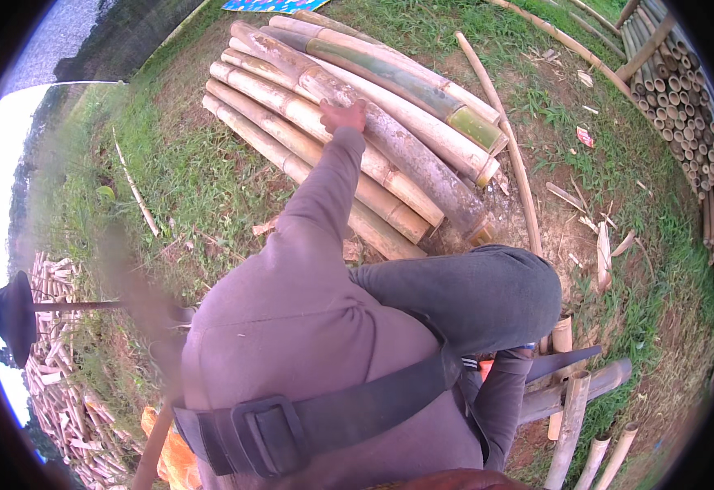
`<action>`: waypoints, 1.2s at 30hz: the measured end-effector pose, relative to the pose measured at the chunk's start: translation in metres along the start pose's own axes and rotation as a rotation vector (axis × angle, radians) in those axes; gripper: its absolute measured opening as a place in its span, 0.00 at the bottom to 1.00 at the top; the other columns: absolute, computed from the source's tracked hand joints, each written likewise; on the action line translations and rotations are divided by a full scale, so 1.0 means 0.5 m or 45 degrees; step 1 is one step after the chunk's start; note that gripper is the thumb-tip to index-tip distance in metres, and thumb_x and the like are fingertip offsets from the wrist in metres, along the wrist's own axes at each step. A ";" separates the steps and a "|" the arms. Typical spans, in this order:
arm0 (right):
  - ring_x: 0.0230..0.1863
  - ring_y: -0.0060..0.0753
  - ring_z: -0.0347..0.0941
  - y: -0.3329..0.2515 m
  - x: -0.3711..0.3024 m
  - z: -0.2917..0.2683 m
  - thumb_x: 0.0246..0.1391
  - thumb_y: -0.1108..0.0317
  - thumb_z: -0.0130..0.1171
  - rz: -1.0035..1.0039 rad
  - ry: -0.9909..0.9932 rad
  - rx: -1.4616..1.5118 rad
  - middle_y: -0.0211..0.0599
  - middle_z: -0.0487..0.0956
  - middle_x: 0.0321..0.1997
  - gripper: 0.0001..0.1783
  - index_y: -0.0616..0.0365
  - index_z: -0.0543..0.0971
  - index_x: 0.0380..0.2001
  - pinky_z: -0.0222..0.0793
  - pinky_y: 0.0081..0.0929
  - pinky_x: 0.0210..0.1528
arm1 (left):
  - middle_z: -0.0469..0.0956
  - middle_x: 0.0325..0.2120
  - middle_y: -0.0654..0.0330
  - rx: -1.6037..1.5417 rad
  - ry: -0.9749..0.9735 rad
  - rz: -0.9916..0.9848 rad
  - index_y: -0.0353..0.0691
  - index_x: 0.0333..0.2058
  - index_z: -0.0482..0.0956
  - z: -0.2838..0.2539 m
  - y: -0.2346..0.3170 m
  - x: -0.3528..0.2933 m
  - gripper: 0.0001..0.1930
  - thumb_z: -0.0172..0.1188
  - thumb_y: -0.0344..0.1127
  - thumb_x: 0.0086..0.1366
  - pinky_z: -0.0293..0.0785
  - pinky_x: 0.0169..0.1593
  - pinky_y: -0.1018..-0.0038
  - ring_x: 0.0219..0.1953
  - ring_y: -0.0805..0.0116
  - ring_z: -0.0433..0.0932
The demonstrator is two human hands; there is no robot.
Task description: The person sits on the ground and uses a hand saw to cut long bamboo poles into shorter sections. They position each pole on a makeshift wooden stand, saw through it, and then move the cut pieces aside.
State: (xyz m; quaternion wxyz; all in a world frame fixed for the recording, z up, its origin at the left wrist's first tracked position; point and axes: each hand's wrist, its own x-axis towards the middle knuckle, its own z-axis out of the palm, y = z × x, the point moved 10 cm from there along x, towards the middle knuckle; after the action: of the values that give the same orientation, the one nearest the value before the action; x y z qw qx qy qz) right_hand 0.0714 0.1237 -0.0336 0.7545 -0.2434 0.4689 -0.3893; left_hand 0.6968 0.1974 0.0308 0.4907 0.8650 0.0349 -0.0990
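My left hand [344,117] reaches out over a stack of bamboo poles and curls over a thick, mottled brown pole [398,147]. That pole lies on top, slanting from far left to near right. Beside it rest a greenish pole [390,73] and several pale poles [267,98]. My right arm hangs low at my side, and its hand is almost wholly hidden by my bent knee and sleeve. The dark blade of a saw [568,362] sticks out past that sleeve. A bit of orange shows by the knee; whether the hand grips the saw is hidden.
Short bamboo posts [571,425] stand at the lower right, one with a bamboo piece [614,378] across it. A long thin pole [504,122] lies right of the stack. Many poles fill a rack [684,106] at far right. Cut pieces [51,343] are heaped at left.
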 end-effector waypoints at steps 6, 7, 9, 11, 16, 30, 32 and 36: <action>0.44 0.32 0.82 0.128 -0.119 -0.343 0.77 0.49 0.55 -0.134 0.304 -0.535 0.40 0.83 0.46 0.24 0.61 0.79 0.57 0.78 0.28 0.42 | 0.61 0.72 0.36 0.331 -0.024 -0.074 0.53 0.80 0.54 -0.011 -0.055 0.031 0.58 0.74 0.60 0.54 0.70 0.72 0.45 0.72 0.35 0.65; 0.42 0.32 0.82 0.149 -0.132 -0.400 0.73 0.58 0.56 -0.102 0.292 -0.543 0.39 0.81 0.46 0.18 0.60 0.78 0.55 0.79 0.29 0.41 | 0.57 0.75 0.39 0.306 -0.005 -0.068 0.54 0.80 0.56 -0.002 -0.034 -0.013 0.54 0.70 0.60 0.58 0.65 0.73 0.41 0.74 0.34 0.61; 0.40 0.32 0.81 0.197 -0.152 -0.473 0.65 0.75 0.58 -0.029 0.227 -0.553 0.35 0.78 0.46 0.13 0.58 0.78 0.52 0.83 0.31 0.38 | 0.55 0.77 0.41 0.474 0.072 0.207 0.55 0.79 0.57 0.015 -0.026 -0.002 0.52 0.69 0.61 0.60 0.60 0.75 0.40 0.76 0.35 0.57; 0.36 0.28 0.78 0.175 -0.157 -0.448 0.62 0.78 0.59 -0.056 0.315 -0.646 0.34 0.74 0.42 0.13 0.60 0.76 0.49 0.80 0.31 0.35 | 0.54 0.78 0.44 0.600 0.182 0.644 0.55 0.78 0.60 0.028 -0.004 -0.045 0.48 0.66 0.66 0.64 0.46 0.79 0.37 0.79 0.37 0.51; 0.35 0.28 0.80 0.147 -0.138 -0.438 0.70 0.51 0.66 -0.289 0.489 -0.941 0.38 0.83 0.39 0.24 0.62 0.82 0.54 0.76 0.29 0.36 | 0.60 0.74 0.46 0.698 -0.607 1.784 0.57 0.75 0.65 0.184 0.091 -0.495 0.52 0.69 0.75 0.58 0.38 0.79 0.33 0.80 0.39 0.50; 0.23 0.28 0.78 0.179 -0.161 -0.408 0.67 0.61 0.69 -0.116 0.558 -1.260 0.42 0.85 0.36 0.23 0.69 0.80 0.56 0.74 0.30 0.25 | 0.60 0.76 0.53 0.788 -0.703 1.699 0.58 0.76 0.62 0.262 0.049 -0.566 0.56 0.79 0.60 0.50 0.38 0.78 0.30 0.80 0.42 0.51; 0.37 0.44 0.82 0.181 -0.162 -0.397 0.66 0.59 0.69 -0.027 0.559 -1.356 0.52 0.86 0.41 0.25 0.69 0.81 0.56 0.76 0.39 0.40 | 0.60 0.75 0.52 0.846 -0.717 1.765 0.56 0.75 0.63 0.259 0.047 -0.571 0.53 0.76 0.61 0.53 0.38 0.79 0.32 0.80 0.42 0.51; 0.60 0.63 0.81 0.103 -0.177 -0.287 0.64 0.53 0.70 0.028 0.532 -1.682 0.66 0.84 0.55 0.28 0.67 0.83 0.56 0.74 0.50 0.63 | 0.67 0.72 0.52 0.570 -0.701 1.834 0.52 0.70 0.73 0.235 0.041 -0.572 0.43 0.71 0.64 0.61 0.44 0.78 0.38 0.77 0.45 0.58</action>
State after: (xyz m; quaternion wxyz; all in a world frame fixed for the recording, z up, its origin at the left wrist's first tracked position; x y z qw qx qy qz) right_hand -0.0614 0.2255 -0.0886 0.3460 -0.5671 0.7455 -0.0533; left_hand 0.4043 0.0968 0.0480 0.2400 0.6974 -0.6748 0.0275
